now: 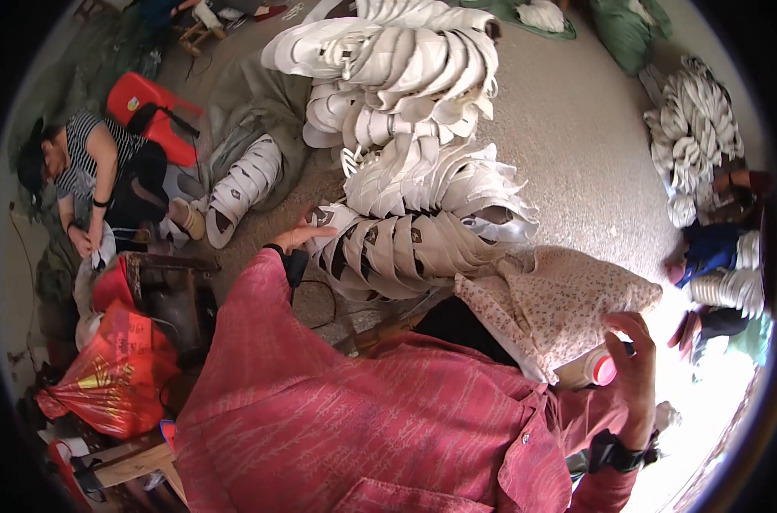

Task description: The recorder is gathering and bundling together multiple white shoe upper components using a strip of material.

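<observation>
My left hand point(298, 236) reaches to the left end of a row of nested white shoe uppers point(405, 248). Its thumb and fingers close on the end shoe upper point(335, 224), which has a dark patch. At the right, my right hand point(635, 342) is raised with its fingers curled, beside a floral cloth point(568, 299) over my lap. Whatever those fingers hold, if anything, is hidden. Just left of that hand, a container with a red lid point(605, 369) shows below the cloth.
More stacked shoe uppers point(397, 60) lie beyond on the floor point(576, 171). Left are a seated person point(106, 162), a red plastic chair point(153, 115), a shorter row of uppers point(247, 179) and a red plastic bag point(119, 368). Another shoe-upper pile point(694, 128) stands far right.
</observation>
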Tool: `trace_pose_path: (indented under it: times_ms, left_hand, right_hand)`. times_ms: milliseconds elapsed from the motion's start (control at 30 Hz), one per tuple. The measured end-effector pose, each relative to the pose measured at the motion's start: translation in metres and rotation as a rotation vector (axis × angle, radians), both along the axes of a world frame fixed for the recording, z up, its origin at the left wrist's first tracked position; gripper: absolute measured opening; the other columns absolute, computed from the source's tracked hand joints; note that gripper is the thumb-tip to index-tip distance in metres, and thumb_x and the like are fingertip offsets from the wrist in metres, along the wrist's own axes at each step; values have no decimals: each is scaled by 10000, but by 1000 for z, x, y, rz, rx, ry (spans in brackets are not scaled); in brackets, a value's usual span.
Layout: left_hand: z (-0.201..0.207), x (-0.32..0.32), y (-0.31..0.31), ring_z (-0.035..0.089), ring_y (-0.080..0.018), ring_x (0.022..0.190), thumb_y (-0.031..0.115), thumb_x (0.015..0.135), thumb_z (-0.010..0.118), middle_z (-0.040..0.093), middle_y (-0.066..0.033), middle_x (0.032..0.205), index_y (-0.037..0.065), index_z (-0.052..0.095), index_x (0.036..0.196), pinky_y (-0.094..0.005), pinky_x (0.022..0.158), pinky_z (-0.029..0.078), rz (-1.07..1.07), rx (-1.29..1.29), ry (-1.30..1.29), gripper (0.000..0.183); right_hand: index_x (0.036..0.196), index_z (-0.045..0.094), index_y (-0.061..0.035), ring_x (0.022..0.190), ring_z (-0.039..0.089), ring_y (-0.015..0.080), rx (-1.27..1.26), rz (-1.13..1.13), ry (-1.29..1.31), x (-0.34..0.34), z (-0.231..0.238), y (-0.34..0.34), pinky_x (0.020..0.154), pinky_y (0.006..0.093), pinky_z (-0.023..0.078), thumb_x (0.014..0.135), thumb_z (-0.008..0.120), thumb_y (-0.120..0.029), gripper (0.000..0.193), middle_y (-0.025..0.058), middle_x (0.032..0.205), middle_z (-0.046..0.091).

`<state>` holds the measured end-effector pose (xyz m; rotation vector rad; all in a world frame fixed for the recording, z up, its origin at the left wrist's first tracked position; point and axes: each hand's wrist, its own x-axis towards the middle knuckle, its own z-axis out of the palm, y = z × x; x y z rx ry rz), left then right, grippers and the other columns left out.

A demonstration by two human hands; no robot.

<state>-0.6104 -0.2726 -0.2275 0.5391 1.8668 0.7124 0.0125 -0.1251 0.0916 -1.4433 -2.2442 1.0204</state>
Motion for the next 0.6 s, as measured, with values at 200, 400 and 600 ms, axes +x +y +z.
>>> trace_pose_path:
  times_ms: [200, 400, 600]
  left_hand:
    - [2, 6, -24, 455, -199, 1229, 498, 846, 606, 494, -44, 1338, 154, 396, 1387, -376, 1025, 352, 236, 69, -442, 674]
    - [6, 28, 1, 466, -215, 1214, 608, 840, 540, 506, -58, 1314, 124, 397, 1378, -362, 1010, 371, 288, 285, -476, 738]
    - [21, 50, -4, 494, -223, 1195, 639, 858, 470, 507, -84, 1319, 97, 399, 1372, -357, 1009, 382, 507, 388, -689, 750]
  right_hand:
    - [1046, 606, 16, 959, 594, 283, -29, 374, 87, -98, -9, 19, 831, 336, 456, 794, 650, -16, 258, 151, 1040, 612]
    - [1076, 611, -1, 927, 611, 245, -406, 494, 39, -189, -60, 44, 798, 316, 472, 873, 602, -127, 238, 140, 989, 635]
    - [1083, 589, 48, 872, 631, 258, -524, 499, -19, -251, -189, 37, 767, 345, 491, 832, 627, -284, 418, 183, 941, 651]
